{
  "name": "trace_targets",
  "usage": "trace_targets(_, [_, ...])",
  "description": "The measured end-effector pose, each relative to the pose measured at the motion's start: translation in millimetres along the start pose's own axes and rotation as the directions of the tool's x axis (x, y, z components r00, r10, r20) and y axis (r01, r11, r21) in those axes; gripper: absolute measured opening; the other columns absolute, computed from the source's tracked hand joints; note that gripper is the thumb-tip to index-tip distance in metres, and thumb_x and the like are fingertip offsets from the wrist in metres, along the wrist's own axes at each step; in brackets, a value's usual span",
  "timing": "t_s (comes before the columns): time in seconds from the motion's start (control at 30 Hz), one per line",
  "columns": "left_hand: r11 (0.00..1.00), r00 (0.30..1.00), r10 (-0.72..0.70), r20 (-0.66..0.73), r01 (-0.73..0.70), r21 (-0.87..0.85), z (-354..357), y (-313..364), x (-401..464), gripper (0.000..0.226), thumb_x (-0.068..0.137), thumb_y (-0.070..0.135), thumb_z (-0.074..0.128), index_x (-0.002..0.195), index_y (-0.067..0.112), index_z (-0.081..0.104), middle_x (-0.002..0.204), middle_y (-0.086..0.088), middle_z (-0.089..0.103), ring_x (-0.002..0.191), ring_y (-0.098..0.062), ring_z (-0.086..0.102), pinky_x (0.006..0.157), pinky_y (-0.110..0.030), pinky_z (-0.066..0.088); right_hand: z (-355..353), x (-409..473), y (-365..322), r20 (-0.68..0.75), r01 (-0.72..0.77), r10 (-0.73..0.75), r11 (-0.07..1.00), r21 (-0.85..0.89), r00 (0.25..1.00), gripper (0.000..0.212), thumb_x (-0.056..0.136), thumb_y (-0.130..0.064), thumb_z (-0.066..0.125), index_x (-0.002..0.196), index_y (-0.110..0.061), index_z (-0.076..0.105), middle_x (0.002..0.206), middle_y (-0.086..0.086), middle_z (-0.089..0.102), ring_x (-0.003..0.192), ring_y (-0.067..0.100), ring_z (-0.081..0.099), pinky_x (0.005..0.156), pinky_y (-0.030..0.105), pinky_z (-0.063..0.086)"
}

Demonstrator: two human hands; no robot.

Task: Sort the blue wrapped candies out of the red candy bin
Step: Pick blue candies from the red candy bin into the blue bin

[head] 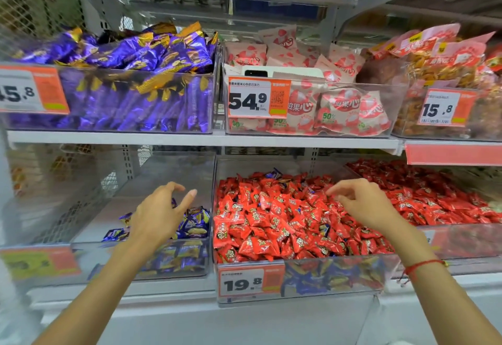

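A clear bin [298,294] on the lower shelf is heaped with red wrapped candies [282,225]. One blue wrapped candy [273,174] lies at the back of the heap, and another blue one [325,229] peeks out mid-heap. More blue wrappers show through the front wall low down. My right hand [364,203] hovers over the red heap, fingers loosely curled, holding nothing. My left hand [160,208] hangs with fingers spread over the clear bin [89,244] to the left, which holds a small pile of blue candies [194,222].
The upper shelf carries a bin of purple wrapped sweets [122,54], a bin of pink-white packets [320,105] with a phone lying on them, and bagged snacks [445,59] at right. Another red candy bin [434,192] sits right of the task bin.
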State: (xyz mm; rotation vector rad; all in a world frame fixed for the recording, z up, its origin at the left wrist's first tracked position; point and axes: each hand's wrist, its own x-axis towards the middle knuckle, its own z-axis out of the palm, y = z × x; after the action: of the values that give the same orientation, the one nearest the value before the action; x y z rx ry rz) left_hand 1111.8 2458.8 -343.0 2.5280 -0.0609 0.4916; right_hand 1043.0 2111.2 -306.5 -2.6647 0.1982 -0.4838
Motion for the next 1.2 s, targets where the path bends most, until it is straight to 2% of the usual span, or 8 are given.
trace_targets(0.2, [0.886,0.906,0.402,-0.133,-0.422,-0.195,0,73,-30,0.019,0.096,0.033,0.05,0.113,0.035,0.059,0.119,0.02,0.06,0.113,-0.006,0.053,0.089,-0.031,0.043,5,0,6,0.121,0.015,-0.01,0.999,-0.039,0.993,0.018,0.085,-0.013,0.069,0.081,-0.03,0.075,0.091,-0.003,0.073,0.083,0.009,0.064,0.081,0.026,0.051])
trace_targets(0.33, [0.724,0.702,0.686,0.189,-0.637,-0.265,18,107,-45,0.029,0.1,0.029,0.047,0.124,0.041,0.055,0.133,0.027,0.052,0.124,0.002,0.045,0.102,-0.031,0.039,7,-3,6,0.296,0.015,0.0,0.999,-0.049,0.955,0.013,0.08,-0.022,0.076,0.084,-0.035,0.074,0.093,-0.008,0.07,0.086,0.008,0.061,0.08,0.024,0.048])
trace_targets(0.5, [0.658,0.489,0.646,0.587,-0.745,-0.104,54,125,-38,0.037,0.103,0.039,0.037,0.138,0.04,0.049,0.151,0.013,0.037,0.14,-0.008,0.027,0.116,-0.031,0.018,12,-7,3,0.518,0.096,-0.019,0.988,-0.123,0.855,0.05,0.083,-0.002,0.063,0.128,-0.024,0.062,0.129,-0.004,0.059,0.117,0.013,0.053,0.092,0.018,0.041])
trace_targets(0.7, [0.642,0.661,0.541,0.52,-0.724,0.252,67,121,-4,0.034,0.101,0.044,0.041,0.134,0.046,0.049,0.155,0.006,0.031,0.143,-0.019,0.024,0.116,-0.041,0.02,34,-9,4,0.182,0.046,0.008,0.955,-0.292,0.983,0.02,0.083,-0.023,0.069,0.102,-0.029,0.073,0.112,-0.003,0.066,0.111,0.02,0.057,0.082,0.031,0.046])
trace_targets(0.83, [0.657,0.72,0.52,0.461,-0.681,0.322,64,125,-11,0.037,0.099,0.045,0.044,0.136,0.044,0.047,0.157,0.007,0.028,0.146,-0.019,0.017,0.118,-0.043,0.01,36,0,12,0.035,-0.06,0.063,0.996,-0.07,0.997,0.003,0.078,-0.028,0.074,0.08,-0.031,0.075,0.095,-0.004,0.072,0.088,0.019,0.065,0.075,0.03,0.052])
trace_targets(0.9, [0.697,0.74,0.552,0.384,-0.663,0.274,57,123,-18,0.04,0.097,0.051,0.045,0.136,0.043,0.048,0.156,0.009,0.028,0.146,-0.016,0.017,0.119,-0.04,0.01,27,4,16,0.01,-0.122,0.122,0.982,0.143,0.992,0.004,0.076,-0.029,0.076,0.073,-0.03,0.074,0.086,-0.006,0.073,0.07,0.009,0.061,0.069,0.028,0.049])
trace_targets(1.1, [0.83,0.822,0.557,0.122,-0.545,-0.117,37,121,-43,0.034,0.095,0.05,0.046,0.124,0.038,0.058,0.135,0.022,0.051,0.13,-0.003,0.04,0.107,-0.029,0.032,1,-8,-2,0.091,-0.273,0.289,0.691,0.669,0.953,0.021,0.081,-0.039,0.073,0.087,-0.019,0.073,0.08,-0.006,0.065,0.073,0.006,0.057,0.07,0.023,0.042])
trace_targets(1.2, [0.819,0.873,0.45,0.19,-0.318,-0.478,32,130,-47,0.058,0.085,0.066,0.039,0.132,0.035,0.053,0.129,0.021,0.054,0.123,0.0,0.049,0.101,-0.024,0.038,-5,-13,-30,0.275,-0.3,0.126,0.507,0.808,0.953,0.027,0.086,-0.033,0.069,0.103,-0.013,0.074,0.081,-0.005,0.065,0.065,0.006,0.052,0.062,0.02,0.04])
